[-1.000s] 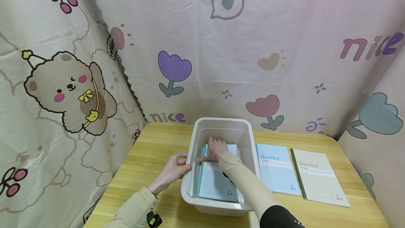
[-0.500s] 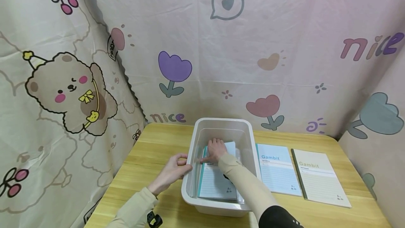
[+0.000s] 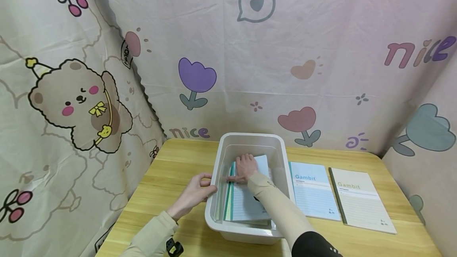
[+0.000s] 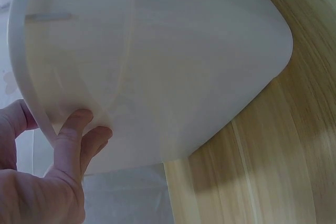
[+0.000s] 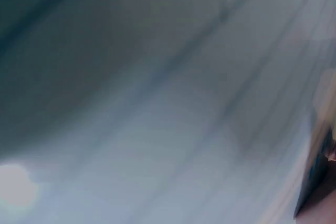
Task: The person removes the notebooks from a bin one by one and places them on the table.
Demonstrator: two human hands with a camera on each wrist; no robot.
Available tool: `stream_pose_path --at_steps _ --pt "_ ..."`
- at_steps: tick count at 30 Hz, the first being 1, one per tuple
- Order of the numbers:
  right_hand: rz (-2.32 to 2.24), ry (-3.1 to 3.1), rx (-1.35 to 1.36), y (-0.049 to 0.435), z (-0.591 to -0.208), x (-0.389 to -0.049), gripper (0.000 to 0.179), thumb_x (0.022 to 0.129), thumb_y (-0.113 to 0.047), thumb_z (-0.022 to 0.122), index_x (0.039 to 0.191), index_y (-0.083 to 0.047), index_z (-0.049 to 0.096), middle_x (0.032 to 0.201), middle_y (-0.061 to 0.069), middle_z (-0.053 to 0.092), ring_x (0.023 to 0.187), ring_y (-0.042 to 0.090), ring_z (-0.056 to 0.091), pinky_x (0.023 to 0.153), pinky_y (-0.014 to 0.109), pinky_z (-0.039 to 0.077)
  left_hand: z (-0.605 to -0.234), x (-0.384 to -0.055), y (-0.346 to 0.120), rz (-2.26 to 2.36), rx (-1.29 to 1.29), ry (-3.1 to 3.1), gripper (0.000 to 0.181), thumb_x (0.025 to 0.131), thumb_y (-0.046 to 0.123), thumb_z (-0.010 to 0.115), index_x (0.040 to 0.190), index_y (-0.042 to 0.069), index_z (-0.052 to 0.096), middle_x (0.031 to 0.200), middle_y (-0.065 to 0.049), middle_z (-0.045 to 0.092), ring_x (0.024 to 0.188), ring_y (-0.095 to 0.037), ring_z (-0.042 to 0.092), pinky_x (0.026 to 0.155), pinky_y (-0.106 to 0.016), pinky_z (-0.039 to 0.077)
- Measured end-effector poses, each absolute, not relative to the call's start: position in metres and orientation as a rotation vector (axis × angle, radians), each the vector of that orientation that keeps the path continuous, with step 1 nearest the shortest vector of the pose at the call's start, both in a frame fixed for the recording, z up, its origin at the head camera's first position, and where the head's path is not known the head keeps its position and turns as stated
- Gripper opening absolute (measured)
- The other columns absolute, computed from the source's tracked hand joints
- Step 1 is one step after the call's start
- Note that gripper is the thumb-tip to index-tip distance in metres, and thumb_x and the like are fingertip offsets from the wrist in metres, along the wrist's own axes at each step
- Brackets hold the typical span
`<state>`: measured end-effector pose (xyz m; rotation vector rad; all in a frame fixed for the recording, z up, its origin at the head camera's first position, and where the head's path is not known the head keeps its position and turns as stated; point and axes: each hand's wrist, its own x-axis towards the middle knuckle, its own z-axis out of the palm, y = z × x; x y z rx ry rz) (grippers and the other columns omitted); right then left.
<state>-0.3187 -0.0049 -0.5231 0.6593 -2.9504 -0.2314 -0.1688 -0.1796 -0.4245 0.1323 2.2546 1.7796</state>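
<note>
A white plastic bin stands on the table, and my left hand grips its left rim. In the left wrist view, the left hand's fingers lie on the bin's outer wall, with the thumb across the rim. My right hand reaches inside and rests on a light-blue notebook, fingers pointing away and thumb stretched left across its teal spine. Beneath this notebook shows the pale-green left edge of another notebook. Blurred cover lines fill most of the right wrist view.
Right of the bin lie a blue Gambit notebook and a cream Gambit notebook, side by side on the wooden table. A printed cloth hangs behind and at both sides.
The light-blue notebook under my right hand has shifted right and away, uncovering the pale-green edge beneath. My right hand has moved slightly with it. The left hand stays on the rim.
</note>
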Motion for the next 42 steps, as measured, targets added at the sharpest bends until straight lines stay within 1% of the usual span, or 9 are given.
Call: stream_pose_path --at_steps 8,16,19,25,31,33,36,38,42 --pt "-0.276 -2.943 0.647 -0.003 -0.52 -0.318 0.091 0.056 -0.089 0.036 0.1 -0.011 0.051 0.093 0.006 0.055 0.088 0.02 0.047 0.086 0.032 0.039 -0.424 -0.169 -0.178 1.779 0.138 2.252 0.044 0.083 0.011 0.055 0.121 -0.006 0.039 0.113 -0.03 0.056 0.09 -0.027 0.063 0.068 -0.035 0.056" --pt "-0.264 -2.922 0.703 -0.003 -0.518 -0.319 0.078 0.061 -0.078 0.048 0.101 -0.011 0.051 0.092 0.006 0.059 0.088 0.021 0.052 0.085 0.034 0.04 -0.422 -0.169 -0.177 1.775 0.145 2.251 0.045 0.084 0.012 0.055 0.122 -0.005 0.039 0.116 -0.03 0.054 0.093 -0.03 0.062 0.068 -0.035 0.056" --pt "-0.255 -2.909 0.702 -0.002 -0.518 -0.319 0.074 0.062 -0.076 0.049 0.099 -0.012 0.051 0.09 0.006 0.058 0.087 0.021 0.052 0.083 0.034 0.04 -0.422 -0.169 -0.176 1.77 0.146 2.256 0.045 0.084 0.012 0.055 0.122 -0.005 0.039 0.115 -0.03 0.055 0.091 -0.027 0.063 0.068 -0.035 0.056" --pt "-0.226 -2.857 0.692 -0.002 -0.515 -0.32 0.068 0.062 -0.074 0.048 0.093 -0.013 0.05 0.084 0.005 0.057 0.083 0.021 0.052 0.078 0.033 0.04 -0.423 -0.168 -0.175 1.773 0.156 2.251 0.046 0.084 0.012 0.054 0.123 -0.005 0.038 0.116 -0.031 0.054 0.091 -0.027 0.063 0.068 -0.035 0.056" --pt "-0.197 -2.833 0.695 -0.004 -0.502 -0.321 0.064 0.064 -0.072 0.048 0.09 -0.013 0.048 0.081 0.005 0.054 0.08 0.02 0.05 0.075 0.032 0.04 -0.423 -0.169 -0.175 1.777 0.158 2.249 0.046 0.084 0.013 0.054 0.123 -0.005 0.038 0.115 -0.03 0.055 0.093 -0.029 0.062 0.068 -0.036 0.056" --pt "-0.178 -2.831 0.695 -0.004 -0.497 -0.321 0.064 0.064 -0.071 0.048 0.092 -0.013 0.049 0.083 0.005 0.054 0.082 0.02 0.049 0.077 0.033 0.041 -0.424 -0.169 -0.175 1.781 0.158 2.251 0.045 0.084 0.012 0.054 0.122 -0.005 0.038 0.115 -0.031 0.055 0.092 -0.028 0.062 0.069 -0.036 0.056" --pt "-0.144 -2.824 0.69 -0.006 -0.489 -0.322 0.066 0.065 -0.07 0.048 0.097 -0.012 0.05 0.09 0.006 0.056 0.088 0.021 0.05 0.085 0.034 0.042 -0.425 -0.169 -0.176 1.783 0.149 2.254 0.045 0.084 0.012 0.055 0.122 -0.005 0.039 0.115 -0.031 0.055 0.092 -0.028 0.062 0.069 -0.036 0.056" --pt "-0.124 -2.812 0.695 -0.007 -0.483 -0.323 0.067 0.065 -0.07 0.047 0.098 -0.011 0.051 0.091 0.007 0.057 0.089 0.022 0.052 0.085 0.035 0.042 -0.425 -0.169 -0.177 1.783 0.148 2.258 0.044 0.084 0.012 0.054 0.121 -0.006 0.039 0.115 -0.032 0.054 0.092 -0.03 0.062 0.069 -0.036 0.056" --pt "-0.11 -2.788 0.726 -0.011 -0.469 -0.321 0.066 0.065 -0.069 0.047 0.096 -0.011 0.052 0.086 0.006 0.058 0.081 0.022 0.052 0.078 0.034 0.043 -0.426 -0.169 -0.178 1.787 0.146 2.263 0.044 0.083 0.01 0.054 0.12 -0.007 0.038 0.114 -0.033 0.054 0.094 -0.035 0.062 0.069 -0.036 0.056"
